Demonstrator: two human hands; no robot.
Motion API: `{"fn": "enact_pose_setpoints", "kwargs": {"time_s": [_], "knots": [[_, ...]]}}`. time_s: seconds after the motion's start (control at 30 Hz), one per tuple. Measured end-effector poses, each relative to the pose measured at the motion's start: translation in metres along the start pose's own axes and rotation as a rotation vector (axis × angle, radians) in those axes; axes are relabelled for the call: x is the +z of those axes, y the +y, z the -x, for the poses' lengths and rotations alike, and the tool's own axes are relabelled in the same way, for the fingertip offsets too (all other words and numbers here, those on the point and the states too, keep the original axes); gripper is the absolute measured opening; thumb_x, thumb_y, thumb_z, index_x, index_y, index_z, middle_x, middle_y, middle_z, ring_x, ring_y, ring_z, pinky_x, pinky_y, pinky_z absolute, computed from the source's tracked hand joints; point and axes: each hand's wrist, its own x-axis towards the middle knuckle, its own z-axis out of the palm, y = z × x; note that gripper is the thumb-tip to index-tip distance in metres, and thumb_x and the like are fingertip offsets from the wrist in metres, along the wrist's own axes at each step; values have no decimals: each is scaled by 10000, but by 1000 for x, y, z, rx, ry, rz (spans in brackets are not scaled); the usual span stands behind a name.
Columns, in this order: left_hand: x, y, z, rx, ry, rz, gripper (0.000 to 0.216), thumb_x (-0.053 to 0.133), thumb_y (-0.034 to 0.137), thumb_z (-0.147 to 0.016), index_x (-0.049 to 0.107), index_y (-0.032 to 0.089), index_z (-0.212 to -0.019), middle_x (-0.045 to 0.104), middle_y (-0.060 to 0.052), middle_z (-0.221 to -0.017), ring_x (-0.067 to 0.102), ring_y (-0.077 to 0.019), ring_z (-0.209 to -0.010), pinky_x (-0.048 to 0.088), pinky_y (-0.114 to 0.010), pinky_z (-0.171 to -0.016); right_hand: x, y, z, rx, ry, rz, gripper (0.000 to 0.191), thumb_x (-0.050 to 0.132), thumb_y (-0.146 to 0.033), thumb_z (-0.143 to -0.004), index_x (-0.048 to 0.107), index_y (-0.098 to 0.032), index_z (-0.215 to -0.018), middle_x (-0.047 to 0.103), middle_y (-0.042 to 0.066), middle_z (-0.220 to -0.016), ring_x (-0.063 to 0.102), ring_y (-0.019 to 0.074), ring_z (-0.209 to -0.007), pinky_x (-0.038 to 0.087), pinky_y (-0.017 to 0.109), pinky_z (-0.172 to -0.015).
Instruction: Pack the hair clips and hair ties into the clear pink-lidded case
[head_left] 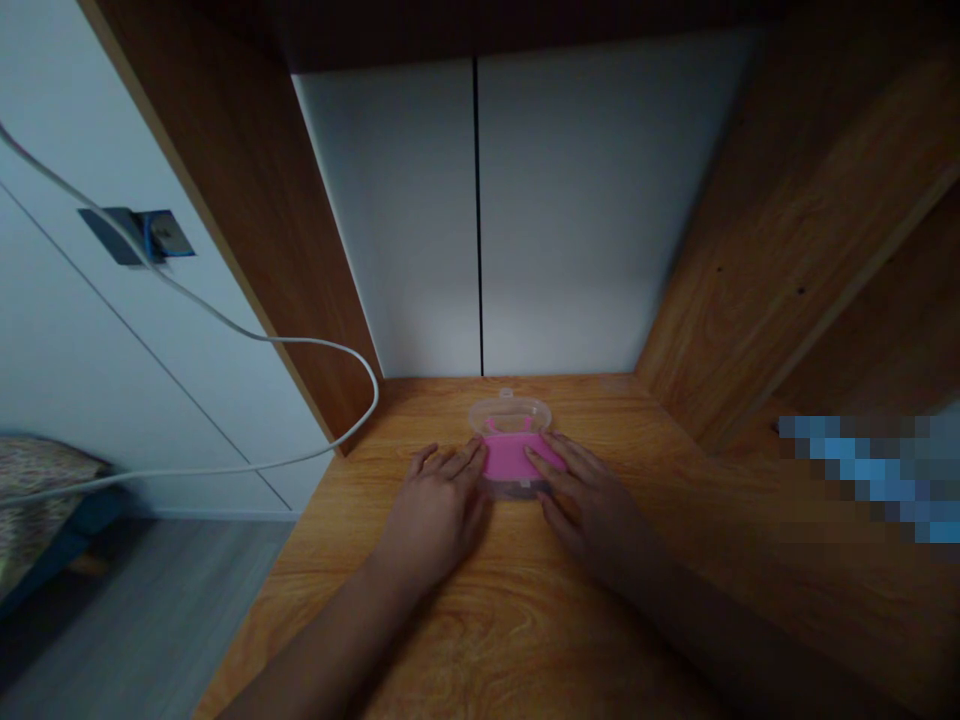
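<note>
A small clear plastic case [511,415] with something pink [507,457] inside lies on the wooden desk [480,620], near the back wall. My left hand [437,505] lies flat on the desk, fingers stretched, its fingertips touching the case's left side. My right hand [589,500] rests with its fingers spread over the right part of the pink piece. Neither hand grips the case.
Wooden side panels [255,220] enclose the desk left and right, with white wall panels [525,210] behind. A white cable [315,345] loops from a wall socket [139,235] at the left. A bed corner [37,490] and grey floor lie lower left. A blurred patch sits at the right.
</note>
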Motion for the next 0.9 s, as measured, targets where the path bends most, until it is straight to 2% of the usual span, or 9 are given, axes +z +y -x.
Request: {"fn": "enact_pose_setpoints", "kwargs": {"time_s": [0.27,0.33,0.43,0.53,0.63,0.77,0.9], "knots": [[10,-18,3,-7,94,161,570,573,244,-871,459,232,-1428,531,-81,-1465,520,-247,-1311,308,-494,-1162,-1,4,-2,11,-9,-96,583,562,-204,-885,450,-265,-1454,428,84,-1525,414,278,-1395,411,522,-1130],[10,-23,3,-51,141,185,591,583,207,-832,472,209,-1412,559,-89,-1433,531,-247,-1290,343,-454,-1143,-2,5,-2,15,6,-122,579,569,-205,-882,457,-262,-1447,415,85,-1531,408,279,-1399,413,520,-1130],[7,-32,2,-202,182,117,590,573,141,-762,520,168,-1349,603,-115,-1342,548,-265,-1230,392,-415,-1088,-5,7,-3,22,38,-170,579,568,-198,-882,450,-264,-1445,403,76,-1538,401,271,-1403,411,512,-1135],[5,-41,3,-387,118,-56,417,590,211,-759,612,137,-1169,641,-151,-1140,581,-311,-1093,430,-438,-986,-6,8,-3,31,50,-206,583,567,-190,-877,446,-265,-1442,413,69,-1529,404,262,-1400,408,506,-1139],[6,-50,4,-475,23,-141,252,583,317,-794,636,131,-957,637,-150,-952,593,-325,-959,448,-440,-875,-5,9,-3,51,55,-223,576,578,-198,-871,459,-262,-1431,437,78,-1505,424,266,-1383,416,509,-1130],[10,-53,4,-444,-13,-3,146,558,263,-803,614,143,-865,628,-125,-859,599,-280,-861,453,-388,-794,-4,8,-2,63,60,-237,566,583,-206,-872,466,-260,-1423,442,83,-1493,425,268,-1377,418,511,-1125],[11,-46,2,-381,-37,83,81,564,167,-761,605,173,-830,621,-72,-833,598,-209,-786,454,-302,-718,-5,7,-2,71,57,-246,569,586,-196,-863,472,-260,-1417,445,86,-1485,424,269,-1375,412,508,-1131]]}}
